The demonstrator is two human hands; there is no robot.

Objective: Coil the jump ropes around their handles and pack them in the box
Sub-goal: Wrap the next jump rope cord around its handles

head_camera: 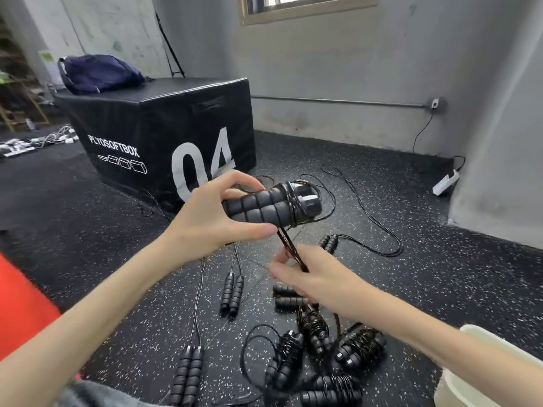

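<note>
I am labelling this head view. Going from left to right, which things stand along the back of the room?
Blue bag → black plyo box → wall pipe → wall socket → white power strip.

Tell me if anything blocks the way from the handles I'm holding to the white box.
Nothing visible does. The left hand holds the handles up in the air, and the white box sits low at the right. Only the right hand, pinching the rope, lies between.
</note>
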